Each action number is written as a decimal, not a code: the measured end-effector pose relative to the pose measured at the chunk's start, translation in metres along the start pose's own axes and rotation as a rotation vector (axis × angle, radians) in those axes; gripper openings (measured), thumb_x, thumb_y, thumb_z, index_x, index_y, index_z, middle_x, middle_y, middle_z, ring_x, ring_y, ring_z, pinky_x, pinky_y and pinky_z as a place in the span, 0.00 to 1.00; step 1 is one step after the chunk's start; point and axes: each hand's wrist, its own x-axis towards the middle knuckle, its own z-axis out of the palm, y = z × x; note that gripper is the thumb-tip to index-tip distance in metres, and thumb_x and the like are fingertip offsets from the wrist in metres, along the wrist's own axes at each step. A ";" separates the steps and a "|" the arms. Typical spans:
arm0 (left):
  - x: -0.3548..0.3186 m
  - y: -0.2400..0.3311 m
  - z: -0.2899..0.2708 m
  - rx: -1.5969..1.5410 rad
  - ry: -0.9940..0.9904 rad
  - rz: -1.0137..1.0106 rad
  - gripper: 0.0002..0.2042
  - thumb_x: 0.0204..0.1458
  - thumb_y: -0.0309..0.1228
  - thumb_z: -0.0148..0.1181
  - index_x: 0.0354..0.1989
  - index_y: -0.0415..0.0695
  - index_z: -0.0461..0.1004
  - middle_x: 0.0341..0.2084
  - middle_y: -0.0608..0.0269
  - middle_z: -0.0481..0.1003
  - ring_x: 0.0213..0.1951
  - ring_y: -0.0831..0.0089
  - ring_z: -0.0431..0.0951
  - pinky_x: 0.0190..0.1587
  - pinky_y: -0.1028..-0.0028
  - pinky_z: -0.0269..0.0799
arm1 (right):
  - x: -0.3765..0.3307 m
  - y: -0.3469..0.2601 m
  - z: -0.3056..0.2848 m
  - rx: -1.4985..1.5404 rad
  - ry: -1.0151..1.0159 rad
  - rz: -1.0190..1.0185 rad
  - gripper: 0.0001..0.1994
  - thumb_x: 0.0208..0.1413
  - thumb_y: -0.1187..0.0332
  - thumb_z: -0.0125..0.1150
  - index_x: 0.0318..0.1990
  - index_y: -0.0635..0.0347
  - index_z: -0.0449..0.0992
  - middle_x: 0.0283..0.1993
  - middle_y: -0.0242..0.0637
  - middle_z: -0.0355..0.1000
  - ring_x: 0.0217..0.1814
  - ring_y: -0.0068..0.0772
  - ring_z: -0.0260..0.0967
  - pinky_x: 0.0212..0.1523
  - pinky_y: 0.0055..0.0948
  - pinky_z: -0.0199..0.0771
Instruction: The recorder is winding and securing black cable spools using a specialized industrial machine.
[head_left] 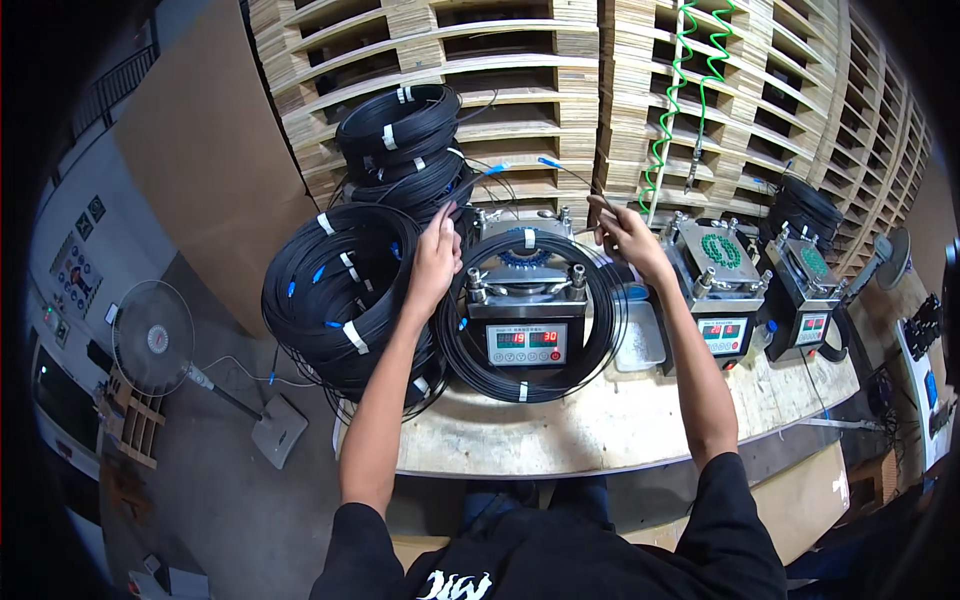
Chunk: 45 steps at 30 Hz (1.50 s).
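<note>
Head view: my left hand (436,258) and right hand (626,236) both pinch the black cable coil (520,385) at its far rim, ringed flat around the middle heater box (527,318).

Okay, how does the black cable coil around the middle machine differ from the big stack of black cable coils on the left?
The single black cable coil lies flat on the wooden bench, ringing the grey machine with the red display; the stacked black cable coils are piled several deep and tilted. The single coil is thin, the stack bulky. The left hand rests between them, the right hand at the single coil's far edge. Both are bound with white tape bands.
</note>
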 end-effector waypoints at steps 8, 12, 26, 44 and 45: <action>0.094 0.029 -0.019 0.713 0.013 0.721 0.16 0.70 0.34 0.43 0.48 0.39 0.78 0.23 0.65 0.72 0.18 0.82 0.67 0.21 0.74 0.64 | 0.073 -0.018 -0.014 -0.307 0.109 -0.138 0.17 0.71 0.61 0.53 0.54 0.66 0.78 0.22 0.24 0.65 0.20 0.13 0.56 0.19 0.21 0.54; 0.109 0.022 -0.030 0.560 -0.287 -0.229 0.14 0.68 0.29 0.45 0.54 0.37 0.75 0.22 0.67 0.68 0.25 0.81 0.71 0.26 0.76 0.68 | 0.097 -0.012 -0.005 -0.293 0.033 -0.018 0.16 0.66 0.69 0.51 0.56 0.67 0.78 0.22 0.27 0.67 0.22 0.15 0.61 0.22 0.23 0.62; 0.169 -0.044 -0.029 0.833 -0.556 0.125 0.13 0.61 0.32 0.57 0.49 0.41 0.82 0.36 0.46 0.83 0.41 0.61 0.83 0.47 0.68 0.73 | 0.127 0.011 0.034 -0.936 -0.177 -0.125 0.11 0.57 0.57 0.68 0.43 0.47 0.86 0.36 0.48 0.81 0.39 0.52 0.79 0.38 0.45 0.78; 0.166 -0.038 0.001 0.828 -0.519 0.127 0.11 0.54 0.35 0.68 0.39 0.40 0.85 0.24 0.43 0.80 0.28 0.57 0.84 0.38 0.63 0.77 | 0.141 0.012 0.055 -1.235 -0.305 -0.160 0.11 0.52 0.56 0.71 0.40 0.47 0.87 0.34 0.42 0.81 0.38 0.48 0.80 0.38 0.46 0.78; 0.165 -0.036 0.001 0.830 -0.519 0.127 0.11 0.54 0.35 0.68 0.39 0.40 0.85 0.24 0.43 0.80 0.28 0.57 0.84 0.38 0.63 0.77 | 0.142 0.013 0.056 -1.234 -0.303 -0.162 0.11 0.52 0.56 0.71 0.40 0.47 0.87 0.34 0.42 0.81 0.38 0.48 0.80 0.38 0.46 0.78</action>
